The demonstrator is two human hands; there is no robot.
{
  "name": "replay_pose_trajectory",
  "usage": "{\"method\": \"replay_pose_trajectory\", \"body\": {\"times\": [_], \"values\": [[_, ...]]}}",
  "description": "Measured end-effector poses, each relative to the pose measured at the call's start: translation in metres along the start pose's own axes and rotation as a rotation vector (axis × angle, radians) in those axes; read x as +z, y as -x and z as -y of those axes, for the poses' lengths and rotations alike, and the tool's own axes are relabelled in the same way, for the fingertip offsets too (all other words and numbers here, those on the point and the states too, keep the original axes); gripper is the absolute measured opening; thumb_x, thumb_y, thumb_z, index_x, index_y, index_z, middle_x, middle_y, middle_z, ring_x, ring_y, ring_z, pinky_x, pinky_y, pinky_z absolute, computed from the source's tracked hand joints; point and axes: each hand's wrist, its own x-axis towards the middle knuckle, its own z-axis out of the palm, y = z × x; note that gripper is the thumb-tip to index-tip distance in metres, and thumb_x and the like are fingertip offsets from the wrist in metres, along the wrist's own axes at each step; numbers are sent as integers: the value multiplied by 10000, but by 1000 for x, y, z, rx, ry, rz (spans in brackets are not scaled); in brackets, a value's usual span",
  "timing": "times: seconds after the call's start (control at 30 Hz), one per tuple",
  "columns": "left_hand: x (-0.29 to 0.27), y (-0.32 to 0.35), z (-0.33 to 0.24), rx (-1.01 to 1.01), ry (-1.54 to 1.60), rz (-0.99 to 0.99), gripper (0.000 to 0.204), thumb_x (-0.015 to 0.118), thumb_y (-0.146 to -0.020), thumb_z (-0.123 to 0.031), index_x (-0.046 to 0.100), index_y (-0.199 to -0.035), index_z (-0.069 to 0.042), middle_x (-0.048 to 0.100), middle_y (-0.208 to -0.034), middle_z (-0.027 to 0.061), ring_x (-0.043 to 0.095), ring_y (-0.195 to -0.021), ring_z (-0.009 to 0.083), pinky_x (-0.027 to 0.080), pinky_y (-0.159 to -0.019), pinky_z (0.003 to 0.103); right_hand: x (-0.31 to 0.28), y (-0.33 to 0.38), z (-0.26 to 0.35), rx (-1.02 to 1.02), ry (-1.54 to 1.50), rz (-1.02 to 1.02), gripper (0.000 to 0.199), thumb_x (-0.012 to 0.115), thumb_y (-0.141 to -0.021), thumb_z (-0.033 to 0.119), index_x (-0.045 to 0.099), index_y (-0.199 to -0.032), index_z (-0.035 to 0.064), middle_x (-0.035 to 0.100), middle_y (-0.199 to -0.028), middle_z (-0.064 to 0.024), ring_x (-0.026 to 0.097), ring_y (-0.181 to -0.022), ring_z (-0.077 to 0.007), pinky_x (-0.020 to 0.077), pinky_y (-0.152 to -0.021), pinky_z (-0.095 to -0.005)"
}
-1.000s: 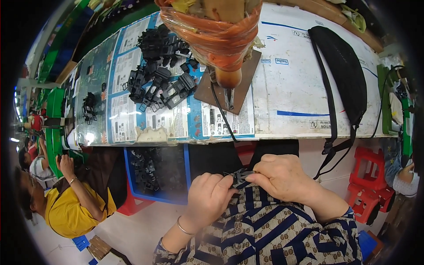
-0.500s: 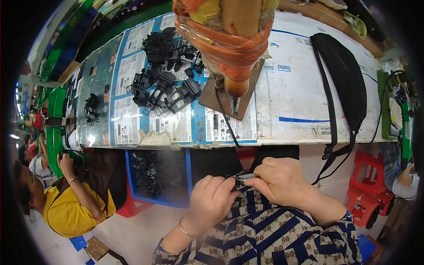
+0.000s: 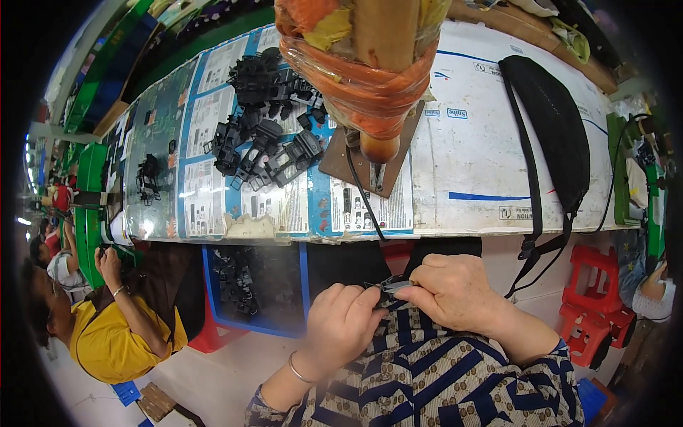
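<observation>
1. Black plastic part [image 3: 388, 284]: in the head view it sat in front of the person's patterned top, just below the near edge of the table [image 3: 491, 167], between both hands
2. The left hand [image 3: 340, 319], with a bangle [image 3: 297, 370] on its wrist, had its fingers curled narrow and gripped the part's left end
3. The right hand [image 3: 455, 293] pinched a pale grey piece [image 3: 403, 288] between thumb and forefinger at the part's right side; whether that piece belonged to the part was too small to tell
4. To the left of the hands, a blue-rimmed crate [image 3: 306, 285] held more dark pieces [image 3: 237, 283]
5. On the table lay a heap of black parts [image 3: 267, 146], beside an upright post [image 3: 359, 85] wrapped in orange, and a black bag [image 3: 557, 132] farther right
6. A co-worker in yellow [image 3: 117, 345] sat at the left
</observation>
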Motion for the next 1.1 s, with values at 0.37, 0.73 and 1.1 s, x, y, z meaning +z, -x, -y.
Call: {"method": "replay_pose_trajectory", "body": {"times": [0.37,0.73,1.1], "values": [[2,0,-1,-3,1,1,411,760,-551,-90,551,-898,-26,544,-740,87,511,-632,257,410,-542,330,2,1,-2,-7,8,-26,316,663,-737,328,544,-579,82,498,-568,-53,541,-499,-225,398,-419,-317],[6,1,1,-23,64,1,412,772,-563,-114,544,-895,-25,548,-731,93,521,-631,264,415,-540,328,1,0,-1,-44,70,-55,307,680,-716,314,531,-562,92,481,-553,-44,533,-483,-216,392,-416,-309],[-3,10,6,-225,288,-8,347,764,-613,-126,558,-861,2,525,-711,112,515,-620,264,424,-553,323,5,0,-14,155,-366,-39,155,598,-776,169,578,-736,21,515,-645,-109,536,-596,-272,406,-534,-336]]}}
